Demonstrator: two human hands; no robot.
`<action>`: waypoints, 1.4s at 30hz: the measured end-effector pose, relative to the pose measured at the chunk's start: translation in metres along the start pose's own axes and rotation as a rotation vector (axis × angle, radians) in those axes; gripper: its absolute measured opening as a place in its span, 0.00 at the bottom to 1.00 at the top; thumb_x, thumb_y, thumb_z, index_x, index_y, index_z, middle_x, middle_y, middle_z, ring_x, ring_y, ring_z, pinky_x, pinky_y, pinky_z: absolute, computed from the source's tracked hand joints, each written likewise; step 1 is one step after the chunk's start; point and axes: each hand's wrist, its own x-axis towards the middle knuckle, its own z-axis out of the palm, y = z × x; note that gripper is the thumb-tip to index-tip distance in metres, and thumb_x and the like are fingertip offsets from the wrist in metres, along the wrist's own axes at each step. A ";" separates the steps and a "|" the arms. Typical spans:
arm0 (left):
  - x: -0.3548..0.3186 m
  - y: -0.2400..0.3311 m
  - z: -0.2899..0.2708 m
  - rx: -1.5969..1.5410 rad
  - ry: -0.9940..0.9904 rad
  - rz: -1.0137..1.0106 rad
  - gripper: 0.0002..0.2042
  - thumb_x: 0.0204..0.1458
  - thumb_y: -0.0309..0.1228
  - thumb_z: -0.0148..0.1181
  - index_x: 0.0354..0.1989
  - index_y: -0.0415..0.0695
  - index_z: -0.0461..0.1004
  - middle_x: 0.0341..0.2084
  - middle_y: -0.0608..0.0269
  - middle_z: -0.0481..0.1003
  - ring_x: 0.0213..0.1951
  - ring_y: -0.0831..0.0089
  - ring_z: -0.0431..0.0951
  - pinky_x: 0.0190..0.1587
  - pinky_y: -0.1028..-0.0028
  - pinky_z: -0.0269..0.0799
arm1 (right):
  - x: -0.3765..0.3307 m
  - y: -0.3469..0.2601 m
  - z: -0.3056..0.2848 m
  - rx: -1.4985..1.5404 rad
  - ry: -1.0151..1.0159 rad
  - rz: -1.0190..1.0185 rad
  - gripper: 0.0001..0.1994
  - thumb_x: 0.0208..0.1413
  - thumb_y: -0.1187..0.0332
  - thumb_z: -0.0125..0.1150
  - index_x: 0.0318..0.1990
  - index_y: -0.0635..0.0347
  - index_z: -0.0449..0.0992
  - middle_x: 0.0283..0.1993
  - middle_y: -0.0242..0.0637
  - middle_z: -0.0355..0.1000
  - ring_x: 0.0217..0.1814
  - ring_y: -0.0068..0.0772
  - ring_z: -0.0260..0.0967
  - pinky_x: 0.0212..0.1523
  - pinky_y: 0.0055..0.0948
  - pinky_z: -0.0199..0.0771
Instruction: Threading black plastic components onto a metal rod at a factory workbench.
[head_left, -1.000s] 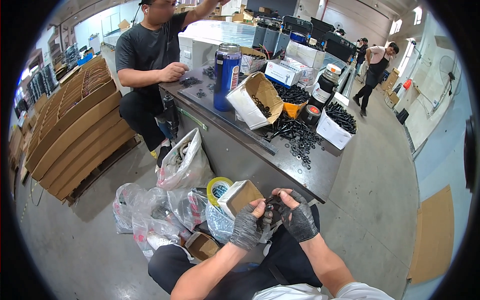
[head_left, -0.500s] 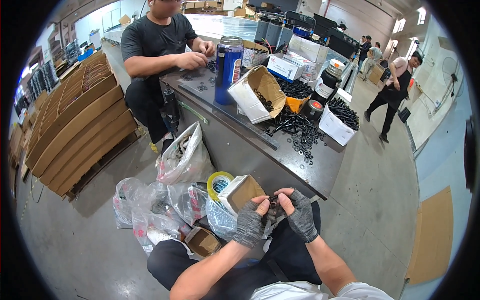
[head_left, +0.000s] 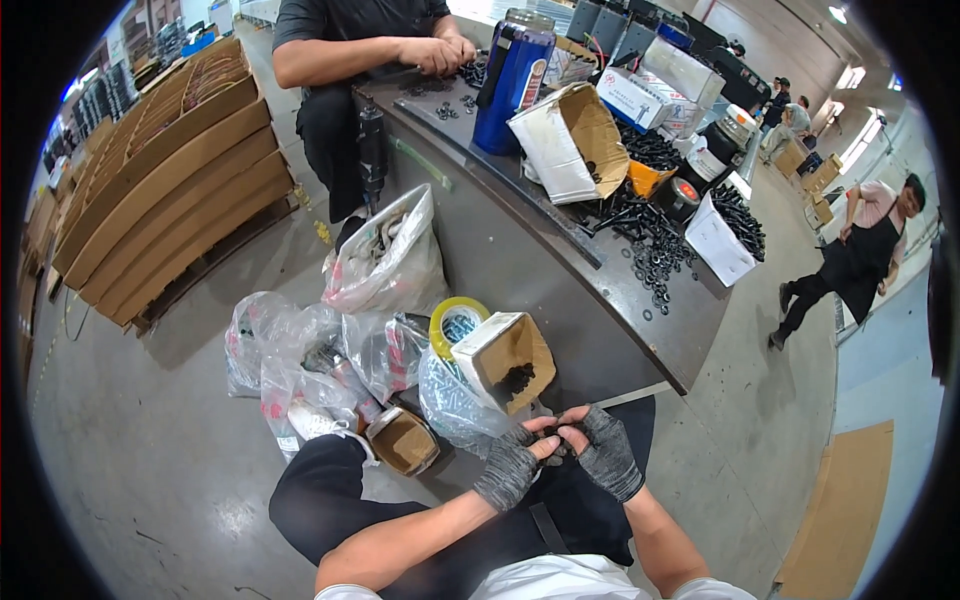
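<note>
In grey fingerless gloves, my left hand (head_left: 510, 464) and my right hand (head_left: 606, 456) meet above my lap. The bare fingertips of both are pinched around small dark parts (head_left: 561, 437), too small and too covered to name. Just beyond my fingers stands a small open carton (head_left: 480, 346) with a little heap of black pieces (head_left: 518, 379) inside. A yellow roll of tape (head_left: 440, 325) lies against it, on a clear plastic bag of shiny metal fasteners (head_left: 452, 400).
The dark table (head_left: 560, 235) ahead carries loose washers (head_left: 655, 270), black bolts (head_left: 640, 218), a tilted carton (head_left: 545, 150) and a blue bottle (head_left: 512, 85). A co-worker's hands (head_left: 440, 52) work at its far side. Plastic bags (head_left: 290, 345) and another carton (head_left: 405, 440) lie left.
The view has shifted, so the table sits higher and farther right. Black pieces now show inside the small carton. My hands remain together, slightly lower. A person at right has walked closer.
</note>
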 end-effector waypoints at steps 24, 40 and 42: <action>0.007 0.006 -0.048 -0.106 0.383 -0.150 0.27 0.59 0.30 0.59 0.63 0.30 0.59 0.49 0.47 0.74 0.50 0.62 0.77 0.54 0.71 0.74 | 0.127 0.105 0.053 -0.861 -0.351 -0.417 0.17 0.51 0.71 0.57 0.50 0.59 0.76 0.51 0.46 0.74 0.53 0.46 0.73 0.55 0.41 0.72; 0.015 -0.005 -0.054 -0.097 0.350 -0.140 0.20 0.59 0.30 0.59 0.57 0.32 0.66 0.45 0.53 0.76 0.47 0.65 0.78 0.51 0.70 0.75 | 0.086 0.081 0.031 -0.901 -0.308 -0.498 0.18 0.50 0.73 0.55 0.51 0.59 0.74 0.51 0.45 0.74 0.53 0.45 0.73 0.54 0.40 0.73; 0.012 -0.010 -0.061 -0.102 0.349 -0.115 0.22 0.59 0.30 0.60 0.58 0.32 0.64 0.46 0.53 0.75 0.48 0.65 0.77 0.51 0.70 0.75 | 0.065 0.034 0.011 -0.798 -0.287 -0.455 0.19 0.51 0.78 0.56 0.53 0.60 0.73 0.53 0.42 0.73 0.55 0.45 0.71 0.57 0.40 0.71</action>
